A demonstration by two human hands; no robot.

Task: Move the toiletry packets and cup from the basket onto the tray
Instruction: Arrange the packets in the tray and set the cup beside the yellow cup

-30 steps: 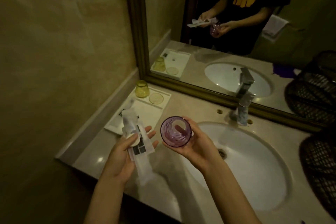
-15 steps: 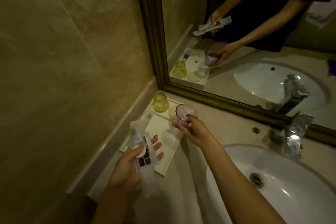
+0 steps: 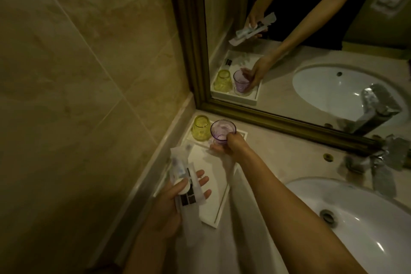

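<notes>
Beige marble tiling covered the wall on the left, and a gold-framed wall mirror (image 3: 289, 40) stood above the pale stone desk (image 3: 278, 155). A white oval sink basin (image 3: 355, 218) was set into the desk on the right, with a chrome tap (image 3: 378, 167) behind it.

A white rectangular tray (image 3: 213, 207) lay on the desk in the corner, against the wall. A yellow translucent glass (image 3: 200, 128) stood upside down at the far end of the tray.

The right hand (image 3: 231, 144) reached across to the far end of the tray. Its fingers (image 3: 216, 148) were clamped around the side of the purple translucent cup (image 3: 222, 131), which stood upright, mouth up, just beside the yellow glass. Whether the cup base rested on the tray could not be determined.

The left hand (image 3: 173, 202) hovered over the near end of the tray, palm up. Its thumb pressed a bundle of clear plastic toiletry packets (image 3: 184, 184) against the palm, with the remaining fingers (image 3: 203, 181) extended beneath them. One packet carried black square markings; a small white round item lay under the thumb.
</notes>
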